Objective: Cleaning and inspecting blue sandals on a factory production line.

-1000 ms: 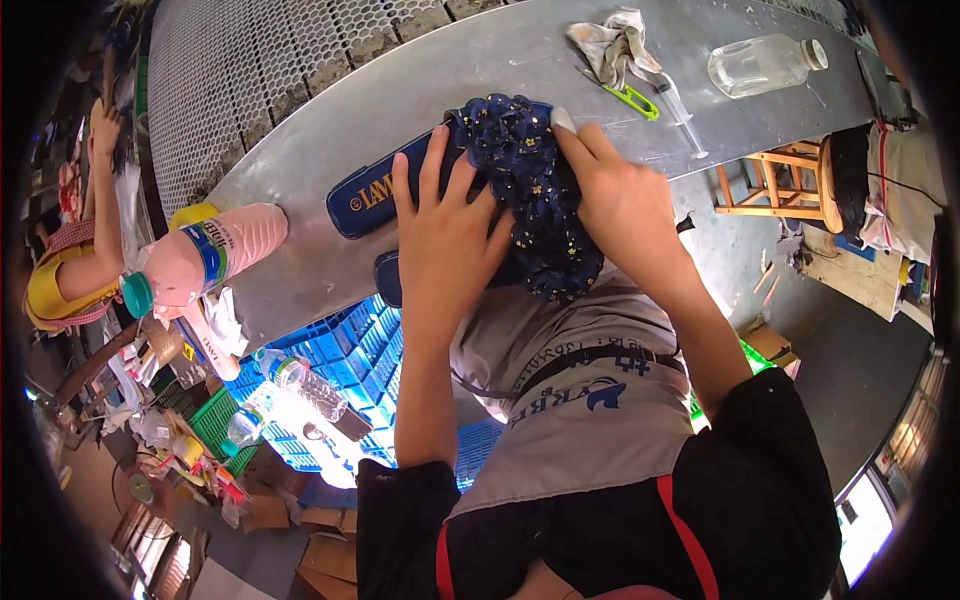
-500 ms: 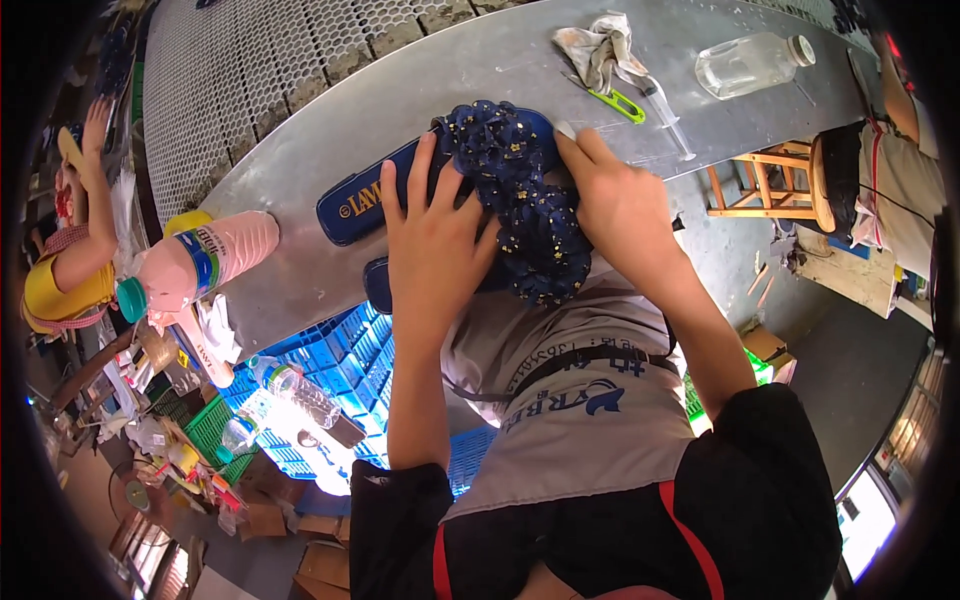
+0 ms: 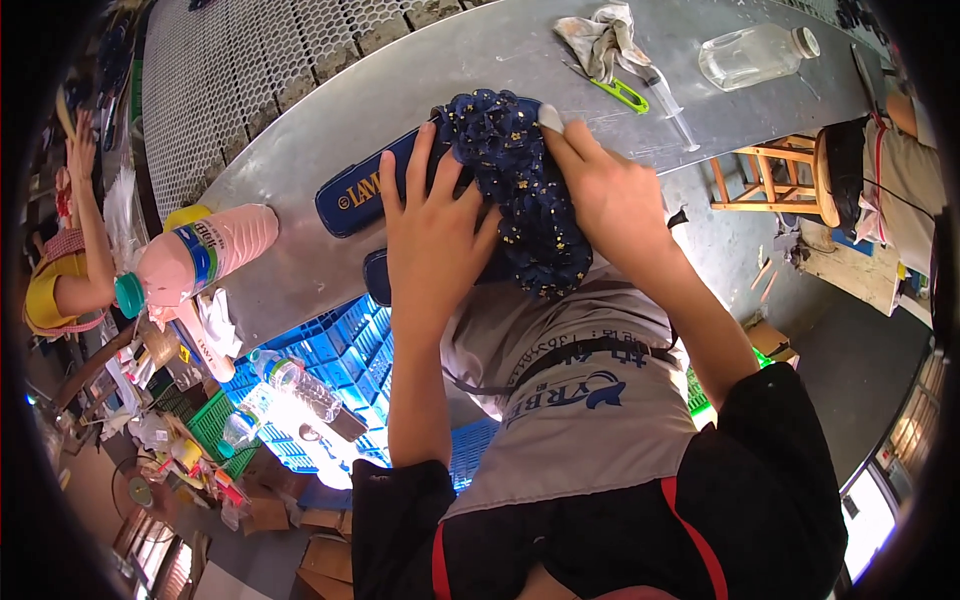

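Two navy slippers lie side by side on the metal table, their wide straps covered in dark blue fabric flowers with gold specks. The far slipper (image 3: 352, 200) shows its insole with gold lettering at the heel. Much of the near slipper (image 3: 545, 245) is behind my hands and against the table's near edge. My left hand (image 3: 432, 225) lies with spread fingers across both slippers, just left of the flowered straps. My right hand (image 3: 605, 190) grips the toe end from the right, thumb and fingers bent at the strap's edge.
Along the far right of the table (image 3: 290, 150) are a crumpled rag (image 3: 600, 40), a green cutter (image 3: 625, 97), a syringe (image 3: 672, 110) and a clear bottle (image 3: 755, 60). A pink-filled bottle (image 3: 215, 250) lies at left. Blue crates (image 3: 335, 350) stand below; another person's arm (image 3: 95, 230) shows far left.
My right hand has shifted slightly up and left at the toe of the slippers. The flowered straps have moved up a little with it; my left hand stays nearly in place.
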`<act>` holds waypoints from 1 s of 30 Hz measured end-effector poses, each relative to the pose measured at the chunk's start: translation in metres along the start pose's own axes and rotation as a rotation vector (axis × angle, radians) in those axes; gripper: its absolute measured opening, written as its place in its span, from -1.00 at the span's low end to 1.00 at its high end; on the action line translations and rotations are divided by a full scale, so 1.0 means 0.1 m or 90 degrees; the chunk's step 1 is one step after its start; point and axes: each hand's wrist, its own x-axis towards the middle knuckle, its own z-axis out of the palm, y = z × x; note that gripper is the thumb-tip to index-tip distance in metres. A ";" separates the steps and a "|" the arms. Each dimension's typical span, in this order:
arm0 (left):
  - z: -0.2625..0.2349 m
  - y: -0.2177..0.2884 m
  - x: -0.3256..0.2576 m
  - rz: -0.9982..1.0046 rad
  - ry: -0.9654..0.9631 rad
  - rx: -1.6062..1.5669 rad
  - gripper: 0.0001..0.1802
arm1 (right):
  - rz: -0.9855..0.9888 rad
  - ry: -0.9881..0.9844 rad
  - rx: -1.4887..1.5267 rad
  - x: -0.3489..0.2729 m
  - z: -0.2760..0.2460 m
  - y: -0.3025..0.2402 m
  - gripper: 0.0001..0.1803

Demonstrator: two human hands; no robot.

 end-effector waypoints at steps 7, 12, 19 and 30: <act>0.00 -0.02 -0.03 -0.003 -0.012 0.002 -0.75 | -0.005 0.010 0.059 0.01 -0.11 0.00 -0.55; 0.03 -0.02 0.00 0.006 -0.006 0.013 -0.75 | 0.015 -0.014 0.070 -0.02 -0.15 0.08 -0.50; 0.03 -0.01 -0.03 0.011 -0.012 0.026 -0.74 | -0.006 -0.002 0.084 0.00 -0.14 0.08 -0.46; -0.03 -0.01 0.00 -0.012 -0.037 0.018 -0.73 | 0.014 -0.043 0.067 0.04 -0.14 -0.02 -0.39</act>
